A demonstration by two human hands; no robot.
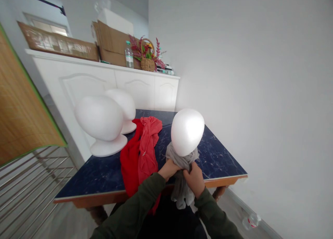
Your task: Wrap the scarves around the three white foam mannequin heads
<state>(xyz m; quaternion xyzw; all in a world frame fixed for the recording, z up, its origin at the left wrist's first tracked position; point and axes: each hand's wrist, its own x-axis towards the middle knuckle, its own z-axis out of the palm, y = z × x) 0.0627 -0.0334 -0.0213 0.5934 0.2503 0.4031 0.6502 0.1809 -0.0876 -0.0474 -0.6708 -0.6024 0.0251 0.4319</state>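
Fingers of the left hand (169, 169) and the right hand (194, 179) are closed on a grey scarf (182, 187), gathered under a white foam head (187, 131) at the near edge of the dark blue table (223, 159). Red cloths (142, 150) are draped just left of it, with two further foam heads (104, 123) behind them.

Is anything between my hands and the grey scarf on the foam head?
Nothing visible. The left hand and right hand both already grip the grey scarf wrapped at the neck of the white foam head. The red scarf lies to the left, apart.
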